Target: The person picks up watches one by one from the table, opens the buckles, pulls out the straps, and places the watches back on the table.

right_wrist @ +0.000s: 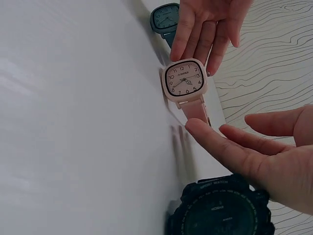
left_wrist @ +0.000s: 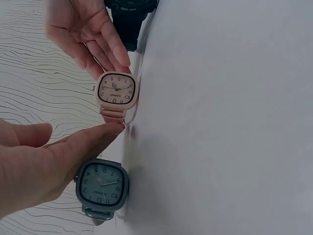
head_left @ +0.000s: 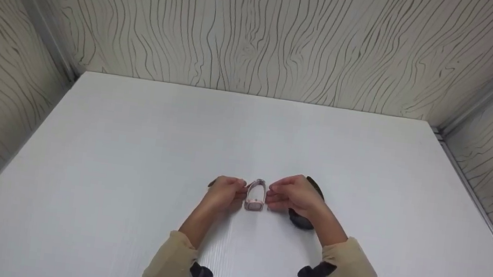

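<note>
A pink wristwatch with a squarish face point(head_left: 254, 205) stands on the white table, its strap curved into a loop behind the face. My left hand point(head_left: 224, 192) is at the watch's left side with fingers extended, fingertips touching or very close to the strap. On the opposite side is my right hand point(head_left: 294, 195), fingers also nearly straight and close to the strap. Beside my left hand stands a blue-green square watch point(left_wrist: 102, 183), mostly hidden in the head view. A bulky black sport watch point(right_wrist: 222, 210) stands by my right hand, partly covered by it in the head view.
The white table point(head_left: 134, 134) meets a wood-grain patterned back wall point(head_left: 250, 30), with similar panels at left and right. Small black devices point(head_left: 315, 275) are strapped to both sleeved forearms.
</note>
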Tool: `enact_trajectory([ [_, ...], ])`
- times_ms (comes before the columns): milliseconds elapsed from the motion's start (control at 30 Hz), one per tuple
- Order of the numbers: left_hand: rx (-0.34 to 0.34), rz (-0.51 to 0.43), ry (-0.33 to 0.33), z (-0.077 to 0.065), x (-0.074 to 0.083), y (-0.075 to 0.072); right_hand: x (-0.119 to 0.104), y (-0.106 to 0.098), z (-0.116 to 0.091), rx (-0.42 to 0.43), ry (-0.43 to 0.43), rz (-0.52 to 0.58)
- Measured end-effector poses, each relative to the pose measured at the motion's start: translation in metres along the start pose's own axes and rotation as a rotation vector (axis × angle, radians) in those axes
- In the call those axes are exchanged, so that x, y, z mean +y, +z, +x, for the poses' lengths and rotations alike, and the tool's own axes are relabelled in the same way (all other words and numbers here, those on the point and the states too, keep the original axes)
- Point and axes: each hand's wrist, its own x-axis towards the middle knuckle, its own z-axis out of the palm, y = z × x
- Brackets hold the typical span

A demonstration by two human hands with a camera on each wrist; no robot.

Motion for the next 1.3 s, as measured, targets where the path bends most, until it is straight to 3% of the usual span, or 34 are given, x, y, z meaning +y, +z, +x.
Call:
enact_trajectory([
  [367,0.028,-0.034,-0.009,0.0010,-0.0020,0.0031,0.0036,0.0017,-0.0012,0.024,0.008,0.061],
  [667,-0.006,-0.043,0.044,-0.0014,-0.0035,0.0037,0.0051,0.0038,-0.0016,0.045,0.013,0.110],
  [1067,0.088,-0.037,0.014,-0.0025,-0.0031,0.0074,0.0075,0.0056,0.0002,0.081,-0.018,0.116],
  [1300,0.085,-0.082,0.011,-0.0076,0.0045,0.0085,0.0044,0.0070,-0.0003,0.154,-0.054,0.099],
])
